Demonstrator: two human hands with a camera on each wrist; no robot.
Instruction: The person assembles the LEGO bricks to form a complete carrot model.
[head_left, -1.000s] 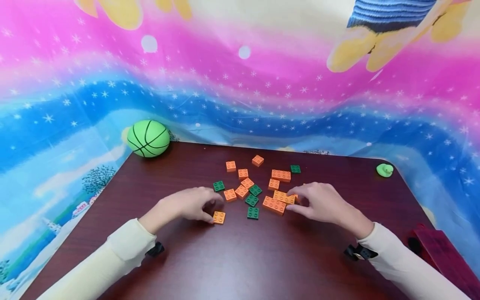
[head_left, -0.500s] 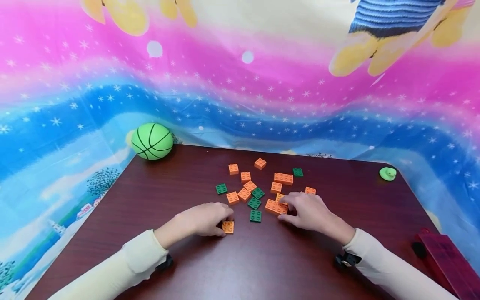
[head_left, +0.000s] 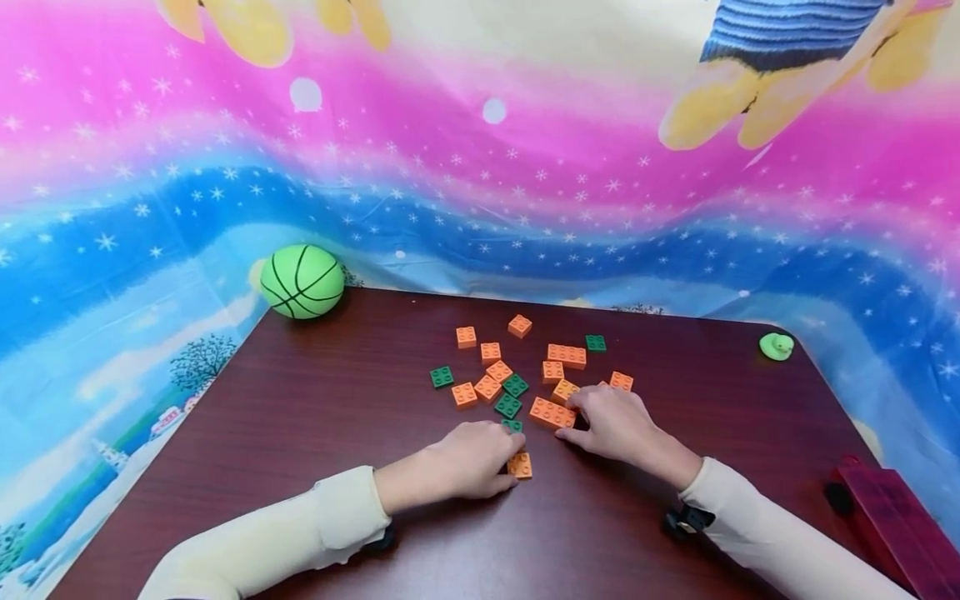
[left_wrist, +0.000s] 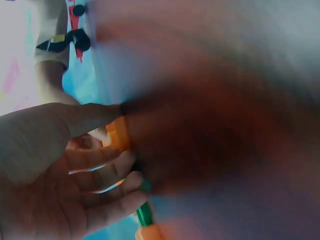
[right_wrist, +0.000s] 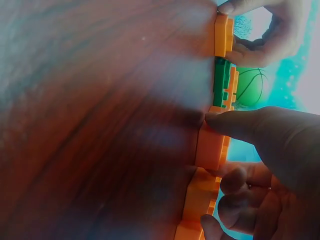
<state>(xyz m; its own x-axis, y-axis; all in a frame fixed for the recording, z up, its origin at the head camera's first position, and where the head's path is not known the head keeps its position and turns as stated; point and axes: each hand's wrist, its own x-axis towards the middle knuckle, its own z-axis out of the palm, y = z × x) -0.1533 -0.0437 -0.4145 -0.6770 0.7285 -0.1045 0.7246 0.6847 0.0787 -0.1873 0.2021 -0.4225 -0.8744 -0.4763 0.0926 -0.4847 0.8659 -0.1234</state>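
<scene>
In the head view my left hand [head_left: 474, 461] pinches a square yellow-orange toy building brick [head_left: 522, 466] between thumb and fingers, low on the table. Just behind it lies a green brick [head_left: 512, 426], partly covered by that hand. To the right, my right hand [head_left: 617, 425] grips the right end of a long orange brick [head_left: 552, 412]. The right wrist view has the thumb on one side of this long brick [right_wrist: 211, 144] and a finger at the other. A yellow-orange brick [head_left: 565, 392] lies directly behind it, partly hidden by the right fingers. The left wrist view is blurred.
Several orange bricks [head_left: 464, 395] and green bricks [head_left: 442, 377] lie scattered across the table [head_left: 360, 367]. A green ball [head_left: 302, 282] sits at the back left corner, a green toy duck [head_left: 776, 346] at the back right. A dark red object [head_left: 888, 517] stands at the right edge.
My left hand has slid rightward with the yellow-orange brick, up to the front green brick. My right hand has moved left onto the long orange brick, uncovering an orange brick behind it.
</scene>
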